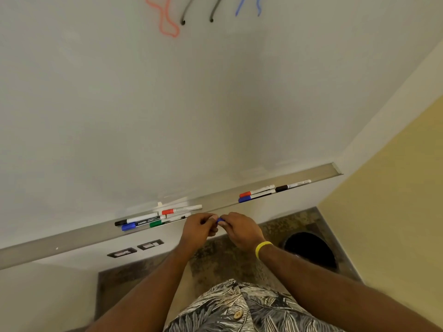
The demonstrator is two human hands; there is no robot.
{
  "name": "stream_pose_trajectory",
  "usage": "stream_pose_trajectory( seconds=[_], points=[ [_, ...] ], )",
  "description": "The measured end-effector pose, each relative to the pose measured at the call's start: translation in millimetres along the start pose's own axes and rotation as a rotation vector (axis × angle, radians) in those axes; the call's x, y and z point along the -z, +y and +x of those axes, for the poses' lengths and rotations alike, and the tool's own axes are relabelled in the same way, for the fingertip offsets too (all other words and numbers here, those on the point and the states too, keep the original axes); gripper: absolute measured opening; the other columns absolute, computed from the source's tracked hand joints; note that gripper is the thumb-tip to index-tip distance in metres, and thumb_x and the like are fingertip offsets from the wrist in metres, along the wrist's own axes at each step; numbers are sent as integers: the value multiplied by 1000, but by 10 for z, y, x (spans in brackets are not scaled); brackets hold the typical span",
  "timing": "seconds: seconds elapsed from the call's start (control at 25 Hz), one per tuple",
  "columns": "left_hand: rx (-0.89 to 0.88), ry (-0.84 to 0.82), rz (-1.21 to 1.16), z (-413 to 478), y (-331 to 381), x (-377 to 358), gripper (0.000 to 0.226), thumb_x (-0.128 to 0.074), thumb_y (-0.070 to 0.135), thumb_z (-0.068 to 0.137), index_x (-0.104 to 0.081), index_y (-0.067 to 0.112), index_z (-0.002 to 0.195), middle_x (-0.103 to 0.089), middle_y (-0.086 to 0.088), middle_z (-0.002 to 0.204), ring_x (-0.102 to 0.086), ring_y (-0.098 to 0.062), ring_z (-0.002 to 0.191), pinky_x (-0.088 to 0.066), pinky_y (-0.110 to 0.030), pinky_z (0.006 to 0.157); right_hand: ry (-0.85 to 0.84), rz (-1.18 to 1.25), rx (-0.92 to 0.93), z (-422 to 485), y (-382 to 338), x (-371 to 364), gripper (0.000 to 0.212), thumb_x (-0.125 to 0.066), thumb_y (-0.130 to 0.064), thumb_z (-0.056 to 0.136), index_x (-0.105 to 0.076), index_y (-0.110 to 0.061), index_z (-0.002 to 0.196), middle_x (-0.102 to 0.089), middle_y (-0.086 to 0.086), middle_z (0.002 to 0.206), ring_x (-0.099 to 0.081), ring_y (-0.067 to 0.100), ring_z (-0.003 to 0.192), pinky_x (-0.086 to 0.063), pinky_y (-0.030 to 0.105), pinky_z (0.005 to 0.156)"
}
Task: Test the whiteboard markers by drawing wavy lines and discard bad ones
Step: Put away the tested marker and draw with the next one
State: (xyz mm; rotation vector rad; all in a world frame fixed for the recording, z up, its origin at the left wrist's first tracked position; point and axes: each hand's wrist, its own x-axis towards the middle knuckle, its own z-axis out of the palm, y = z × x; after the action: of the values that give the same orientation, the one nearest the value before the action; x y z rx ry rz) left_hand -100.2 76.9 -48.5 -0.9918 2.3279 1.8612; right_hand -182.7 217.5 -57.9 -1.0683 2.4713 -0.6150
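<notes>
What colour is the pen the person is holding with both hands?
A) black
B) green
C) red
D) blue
D: a small part of the blue marker shows where the left hand and the right hand pinch it between them.

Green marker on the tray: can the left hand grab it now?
Probably not yet. The left hand is close beside the green marker with nothing between them, but it and the right hand both pinch a blue marker, so it must let go first.
</notes>
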Motion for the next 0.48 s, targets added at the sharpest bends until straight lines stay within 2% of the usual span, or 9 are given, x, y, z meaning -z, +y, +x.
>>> stream_pose_trajectory(
  seconds=[0.2,0.36,0.48],
  points=[
    [27,14,8,31,14,-16,20,-59,17,96,-73,6,106,-72,-5,77,-69,-17,70,-61,-32,77,13,-17,11,4,11,18,38,-37,-42,104,-64,-18,115,-67,3,103,-54,13,85,-39,22,76],
    [15,20,14,47,22,-17,20,-59,16,96,-73,5,105,-72,-5,77,-69,-16,69,-60,-26,72,-3,7,-14,17,18,27,40,-37,-44,103,-65,-18,116,-68,3,105,-60,17,92,-48,29,84],
    [26,7,-5,70,11,-24,20,-60,15,95,-73,4,106,-72,-6,78,-70,-16,69,-61,-27,73,-28,25,-35,30,3,21,41,-38,-47,102,-66,-18,110,-69,2,100,-57,13,84,-48,27,80]
  ],
)
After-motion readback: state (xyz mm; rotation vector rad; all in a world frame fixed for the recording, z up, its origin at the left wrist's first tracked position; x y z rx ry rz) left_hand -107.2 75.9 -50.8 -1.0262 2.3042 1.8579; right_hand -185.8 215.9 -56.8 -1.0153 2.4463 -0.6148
